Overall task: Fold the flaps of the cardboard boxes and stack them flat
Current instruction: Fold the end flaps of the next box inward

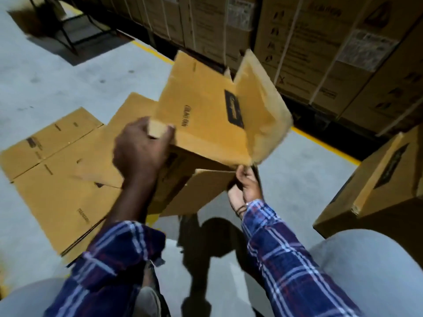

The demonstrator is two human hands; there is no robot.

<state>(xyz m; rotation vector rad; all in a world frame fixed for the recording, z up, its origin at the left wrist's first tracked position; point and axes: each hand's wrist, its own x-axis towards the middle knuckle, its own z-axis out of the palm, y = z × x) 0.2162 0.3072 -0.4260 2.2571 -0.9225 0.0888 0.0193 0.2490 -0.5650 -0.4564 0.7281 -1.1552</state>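
Nearest, the right hand (248, 186) pinches the lower corner of the cardboard box (206, 124); the left hand (142, 149) grips a small flap (158, 129) at its near edge; beyond lie flattened boxes (68, 170) on the floor (68, 76); farther, stacked cartons (320, 42).

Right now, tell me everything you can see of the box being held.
The box is plain brown cardboard, printed with a dark label and small black text. It is held tilted in the air above the floor, partly collapsed, one flap standing up motion-blurred at its right. The left hand grips its near-left corner; the right hand pinches its lower right edge. Flattened boxes lie behind it.
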